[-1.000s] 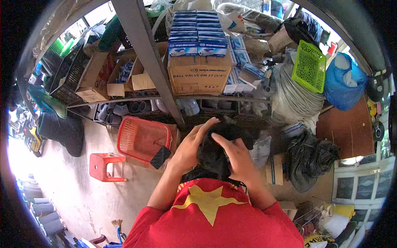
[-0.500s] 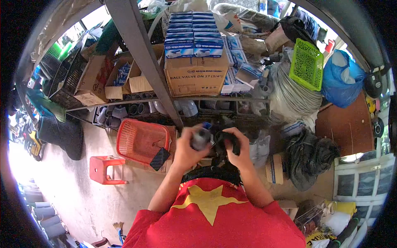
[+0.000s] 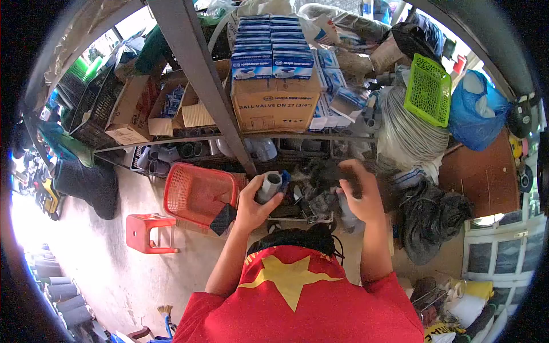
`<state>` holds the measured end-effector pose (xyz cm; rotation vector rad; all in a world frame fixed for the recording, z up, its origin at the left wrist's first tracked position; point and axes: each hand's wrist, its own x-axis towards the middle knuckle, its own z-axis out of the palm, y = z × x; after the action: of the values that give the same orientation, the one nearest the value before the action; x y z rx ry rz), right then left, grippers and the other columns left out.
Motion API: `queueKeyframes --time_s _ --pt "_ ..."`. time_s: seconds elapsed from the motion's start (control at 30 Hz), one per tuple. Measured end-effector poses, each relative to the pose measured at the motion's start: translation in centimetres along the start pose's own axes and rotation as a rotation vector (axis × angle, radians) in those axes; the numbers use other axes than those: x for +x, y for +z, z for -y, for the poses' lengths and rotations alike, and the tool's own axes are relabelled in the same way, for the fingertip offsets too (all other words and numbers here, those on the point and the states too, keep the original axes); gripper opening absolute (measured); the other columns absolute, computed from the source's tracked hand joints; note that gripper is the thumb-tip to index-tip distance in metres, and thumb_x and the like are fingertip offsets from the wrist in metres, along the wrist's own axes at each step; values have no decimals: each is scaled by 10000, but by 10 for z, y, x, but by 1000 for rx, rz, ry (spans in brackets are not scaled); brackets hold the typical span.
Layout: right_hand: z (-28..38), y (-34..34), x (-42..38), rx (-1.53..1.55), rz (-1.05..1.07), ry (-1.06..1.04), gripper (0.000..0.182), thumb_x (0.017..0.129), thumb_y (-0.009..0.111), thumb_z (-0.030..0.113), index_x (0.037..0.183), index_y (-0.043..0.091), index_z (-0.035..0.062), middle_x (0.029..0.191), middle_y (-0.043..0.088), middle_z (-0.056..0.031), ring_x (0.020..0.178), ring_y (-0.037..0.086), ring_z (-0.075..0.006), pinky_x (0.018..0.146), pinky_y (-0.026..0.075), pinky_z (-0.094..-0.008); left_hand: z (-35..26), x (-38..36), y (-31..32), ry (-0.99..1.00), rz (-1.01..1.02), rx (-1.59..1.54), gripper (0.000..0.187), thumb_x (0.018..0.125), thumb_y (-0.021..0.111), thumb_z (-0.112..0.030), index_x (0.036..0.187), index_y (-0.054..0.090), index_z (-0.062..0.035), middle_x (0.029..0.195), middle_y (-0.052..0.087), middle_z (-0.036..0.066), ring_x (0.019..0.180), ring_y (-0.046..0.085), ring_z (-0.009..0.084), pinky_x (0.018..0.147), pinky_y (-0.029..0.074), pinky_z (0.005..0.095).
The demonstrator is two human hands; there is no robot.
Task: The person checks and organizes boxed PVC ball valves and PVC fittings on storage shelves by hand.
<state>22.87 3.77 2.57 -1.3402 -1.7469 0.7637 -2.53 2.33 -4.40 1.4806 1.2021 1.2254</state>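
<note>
Presently gripping a grey fitting (image 3: 269, 187) in the left hand (image 3: 258, 201), just off centre of the view toward 7 o'clock, with fingers and thumb closed around the sides and an open socket turned upward. See also a blue part (image 3: 285, 180) right beside the fitting, at its 3 o'clock; cannot tell whether joined.

For the right hand (image 3: 363, 193), refer to the area between 3 and 4 o'clock: curved, with thumb and fingers parted, next to a dark blurred item (image 3: 382, 182). Cannot tell whether gripping it. Held well apart from the left hand.

Between the hands and slightly beyond, note a cluttered pile of dark items (image 3: 316, 194), too unclear to identify. At 12 o'clock, locate a carton (image 3: 274, 108) marked "BALL VALVE DN 27 (3/4")", with stacked blue-and-white boxes (image 3: 271, 54) on top. Toward 2 o'clock, find a green basket (image 3: 428, 91) beside a blue bag (image 3: 478, 117), above a grey coil (image 3: 409, 128). Between 8 and 9 o'clock, find a red basket (image 3: 197, 194), with a red stool (image 3: 143, 233) near it at 8 o'clock. Between 3 and 4 o'clock, near the edge, find black sheeting (image 3: 429, 226).
</note>
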Motion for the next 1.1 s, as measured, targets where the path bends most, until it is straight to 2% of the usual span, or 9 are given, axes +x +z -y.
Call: queueKeyframes --time_s 0.17,0.23,0.33,0.43,0.53,0.63,0.8,0.9,1.1 --pt "6 24 -8 445 58 -140 441 738 721 18 1128 514 28 1105 514 -134 1065 548 -217 881 452 -322 -9 -1 -4 118 115 132 437 744 712 -71 1162 600 -8 989 637 116 927 613 217 841 466 310" --pt "25 47 -3 301 332 -226 550 732 743 79 1228 509 41 1142 498 -150 1093 518 -280 960 426 -395 -16 0 -4 70 148 118 480 685 720 -39 1147 599 7 1010 628 139 952 619 237 833 476 316" --pt "22 59 -6 -195 164 -360 741 705 797 227 1343 457 62 1220 473 -182 1166 480 -316 975 432 -400 -14 -6 -5 78 141 167 507 640 725 -33 1129 600 17 1033 627 158 972 625 283 826 492 338" --pt "35 54 -10 -323 293 -356 891 713 813 194 1453 326 98 1298 430 -213 1263 382 -369 999 415 -410 -12 -11 -7 240 141 342 520 603 737 -50 1103 608 12 1039 626 163 966 618 333 810 509 376" --pt "28 54 -5 -112 336 -412 1021 733 771 207 1524 135 101 1287 439 -223 1185 437 -398 1014 347 -509 -32 -8 -9 330 146 526 516 581 735 -57 1080 611 -10 1010 620 151 923 613 343 786 513 415" --pt "15 58 2 272 507 -98 1063 757 795 157 1533 70 151 1429 381 -220 1223 499 -309 997 423 -403 -40 -1 -10 234 274 586 520 587 714 -43 1093 599 -16 1002 618 150 916 612 336 789 508 426" --pt "-9 84 -13 441 142 13 555 816 729 69 1328 515 48 1173 641 -108 1150 555 -188 999 417 -328 -35 6 -10 171 312 216 532 634 709 -46 1149 580 -23 1094 625 168 1057 610 305 911 478 364" --pt "-24 84 -16 941 9 380 576 806 745 105 1323 506 16 1168 643 -113 1078 608 -184 964 441 -308 -27 10 -20 212 285 81 498 660 738 -79 1131 587 -13 1094 639 150 1072 610 266 939 455 345" --pt "-8 52 -25 182 177 -303 768 782 770 188 1427 380 42 1416 457 -145 1252 493 -274 1022 395 -388 -25 2 -18 -34 211 -232 410 783 747 -189 1109 583 -3 1066 644 92 1037 583 172 911 453 309"
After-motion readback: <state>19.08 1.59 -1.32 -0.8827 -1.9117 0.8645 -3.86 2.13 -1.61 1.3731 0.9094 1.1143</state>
